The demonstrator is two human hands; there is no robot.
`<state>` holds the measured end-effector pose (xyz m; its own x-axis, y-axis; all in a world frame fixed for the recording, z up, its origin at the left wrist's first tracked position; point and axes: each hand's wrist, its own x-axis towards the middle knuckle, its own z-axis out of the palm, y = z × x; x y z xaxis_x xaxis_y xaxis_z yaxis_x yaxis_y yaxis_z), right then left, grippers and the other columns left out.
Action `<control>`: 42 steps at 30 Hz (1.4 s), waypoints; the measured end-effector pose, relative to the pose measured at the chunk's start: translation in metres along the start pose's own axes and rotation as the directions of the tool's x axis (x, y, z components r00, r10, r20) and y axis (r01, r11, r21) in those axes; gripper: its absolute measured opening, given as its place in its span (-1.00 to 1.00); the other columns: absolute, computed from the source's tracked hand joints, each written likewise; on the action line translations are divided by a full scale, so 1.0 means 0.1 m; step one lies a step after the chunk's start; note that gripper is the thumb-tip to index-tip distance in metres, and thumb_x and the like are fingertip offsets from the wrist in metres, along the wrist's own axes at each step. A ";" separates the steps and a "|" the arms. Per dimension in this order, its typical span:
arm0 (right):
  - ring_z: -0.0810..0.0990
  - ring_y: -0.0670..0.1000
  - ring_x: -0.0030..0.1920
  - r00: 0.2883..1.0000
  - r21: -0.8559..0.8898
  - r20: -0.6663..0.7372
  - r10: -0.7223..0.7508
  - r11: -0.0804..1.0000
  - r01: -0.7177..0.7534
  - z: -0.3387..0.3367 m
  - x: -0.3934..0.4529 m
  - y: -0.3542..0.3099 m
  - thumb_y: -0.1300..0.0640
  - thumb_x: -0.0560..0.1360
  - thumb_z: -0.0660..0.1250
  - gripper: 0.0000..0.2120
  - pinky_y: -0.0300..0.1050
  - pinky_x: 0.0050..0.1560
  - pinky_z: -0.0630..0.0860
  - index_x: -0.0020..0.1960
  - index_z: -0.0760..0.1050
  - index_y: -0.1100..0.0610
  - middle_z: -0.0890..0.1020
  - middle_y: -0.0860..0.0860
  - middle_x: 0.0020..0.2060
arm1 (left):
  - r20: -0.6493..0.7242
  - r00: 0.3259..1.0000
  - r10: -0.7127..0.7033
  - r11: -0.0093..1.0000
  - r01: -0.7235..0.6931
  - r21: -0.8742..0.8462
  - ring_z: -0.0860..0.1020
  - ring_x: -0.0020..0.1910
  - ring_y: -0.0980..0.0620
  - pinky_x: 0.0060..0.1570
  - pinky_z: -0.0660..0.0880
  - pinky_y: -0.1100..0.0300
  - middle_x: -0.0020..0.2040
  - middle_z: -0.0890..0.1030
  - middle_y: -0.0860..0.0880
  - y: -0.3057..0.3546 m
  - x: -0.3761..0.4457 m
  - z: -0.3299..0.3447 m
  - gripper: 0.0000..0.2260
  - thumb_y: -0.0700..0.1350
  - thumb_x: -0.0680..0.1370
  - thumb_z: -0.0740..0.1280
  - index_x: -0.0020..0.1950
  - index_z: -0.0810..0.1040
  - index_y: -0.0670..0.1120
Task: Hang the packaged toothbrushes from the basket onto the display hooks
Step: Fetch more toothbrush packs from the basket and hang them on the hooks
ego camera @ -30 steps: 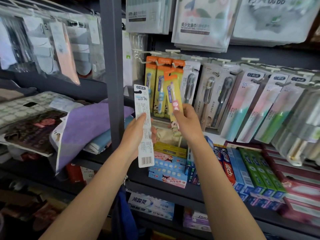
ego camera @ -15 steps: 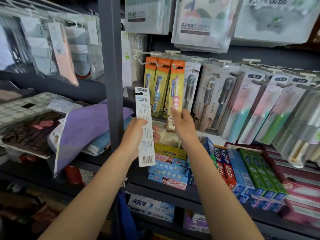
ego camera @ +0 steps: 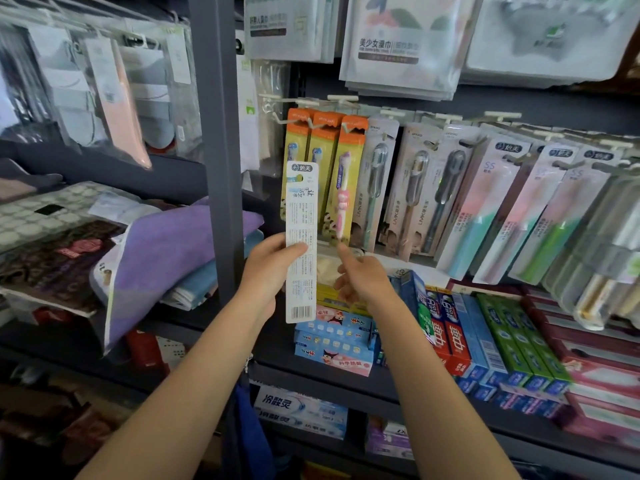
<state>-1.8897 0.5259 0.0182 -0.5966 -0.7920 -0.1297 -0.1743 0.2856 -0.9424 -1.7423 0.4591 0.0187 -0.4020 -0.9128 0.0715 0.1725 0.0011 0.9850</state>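
Note:
My left hand (ego camera: 270,268) grips a long white toothbrush pack (ego camera: 300,216), held upright with its printed back and barcode toward me. An orange-and-yellow pack with a pink toothbrush (ego camera: 346,181) hangs on a display hook (ego camera: 353,124), next to two similar orange packs (ego camera: 311,143). My right hand (ego camera: 360,278) is just below the pink pack, apart from it, index finger stretched up, holding nothing. The basket is out of view.
Rows of grey and pastel toothbrush packs (ego camera: 485,202) hang to the right. Toothpaste boxes (ego camera: 485,341) fill the shelf below. A grey upright post (ego camera: 218,150) stands left of the hooks, with folded towels (ego camera: 166,258) beyond it. Bagged goods (ego camera: 398,46) hang above.
My right hand lifted the pink toothbrush pack onto the hook, let it go and dropped away below it. My left hand kept hold of the white pack.

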 end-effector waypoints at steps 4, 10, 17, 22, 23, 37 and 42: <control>0.67 -0.05 -0.27 0.992 0.031 0.074 -0.102 0.995 0.100 -0.03 -0.12 0.08 -0.25 0.64 0.14 -0.53 -0.22 -0.28 0.54 0.05 0.59 0.12 0.71 0.03 -0.18 | 0.058 0.998 0.018 1.000 -0.019 0.008 0.68 0.10 0.04 0.22 0.58 -0.03 0.08 0.73 0.06 -0.01 -0.03 0.01 -0.83 -0.20 0.57 0.43 0.09 0.70 0.03; 0.63 0.15 -0.26 0.856 0.468 0.489 -0.169 0.879 -0.093 -0.04 -0.31 0.05 -0.21 0.69 -0.01 -0.47 0.00 -0.17 0.62 0.20 0.56 0.15 0.66 0.17 -0.21 | 0.141 0.987 0.072 0.997 -0.070 -0.019 0.69 0.08 -0.02 0.11 0.59 0.01 0.06 0.74 0.00 0.04 -0.07 0.06 -0.82 -0.20 0.56 0.43 0.14 0.68 -0.01; 0.38 -0.07 -0.45 0.906 0.484 0.388 -0.171 0.874 -0.042 -0.01 -0.33 0.06 -0.07 0.68 0.17 -0.65 -0.24 -0.46 0.33 0.00 0.57 0.17 0.43 -0.02 -0.40 | 0.174 0.983 0.056 0.998 -0.049 -0.042 0.68 0.09 0.04 0.11 0.58 0.07 -0.01 0.74 0.03 0.11 -0.14 0.11 -0.88 -0.09 0.59 0.41 0.09 0.69 0.02; 0.60 -0.04 -0.07 0.946 0.424 0.081 -0.313 0.870 0.252 -0.04 -0.38 0.07 0.07 0.67 0.26 -0.85 -0.17 -0.06 0.51 0.06 0.59 0.08 0.64 -0.01 -0.11 | 0.200 0.978 0.051 0.999 -0.052 -0.001 0.67 0.11 0.03 0.11 0.62 0.05 0.07 0.72 0.03 0.05 -0.20 0.10 -0.83 -0.08 0.57 0.44 0.16 0.69 0.02; 0.60 -0.05 -0.05 0.939 0.393 0.061 -0.338 0.873 0.288 -0.04 -0.41 0.07 0.07 0.66 0.27 -0.86 -0.18 -0.02 0.51 0.08 0.59 0.06 0.64 0.00 -0.08 | 0.205 0.976 0.069 0.997 -0.073 0.013 0.67 0.12 -0.01 0.13 0.61 0.00 0.08 0.72 0.02 0.03 -0.21 0.11 -0.80 -0.12 0.57 0.44 0.18 0.69 0.01; 0.59 -0.17 -0.20 0.852 0.203 -0.244 -0.464 0.834 0.512 -0.41 -0.62 0.02 0.16 0.65 0.29 -0.89 -0.31 -0.18 0.53 0.06 0.60 0.14 0.65 -0.05 -0.16 | 0.314 0.941 0.126 0.992 -0.116 -0.049 0.69 -0.09 0.01 -0.16 0.59 0.22 -0.03 0.74 -0.05 0.13 -0.27 0.58 -0.80 -0.23 0.57 0.42 0.16 0.69 -0.05; 0.52 -0.13 -0.24 0.843 0.143 -0.263 -0.469 0.845 0.515 -0.46 -0.59 -0.08 0.17 0.65 0.29 -0.88 -0.31 -0.24 0.45 0.02 0.59 0.18 0.58 0.02 -0.20 | 0.308 0.943 0.124 0.992 -0.110 -0.062 0.68 -0.11 0.02 -0.15 0.60 0.20 -0.04 0.74 -0.02 0.17 -0.25 0.64 -0.81 -0.21 0.58 0.41 0.16 0.69 -0.04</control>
<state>-1.8888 0.5954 0.0476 -0.6275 -0.6595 0.4139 -0.3423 -0.2438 -0.9074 -1.7872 0.5079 0.0437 -0.6350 -0.7350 0.2377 0.2713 0.0759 0.9595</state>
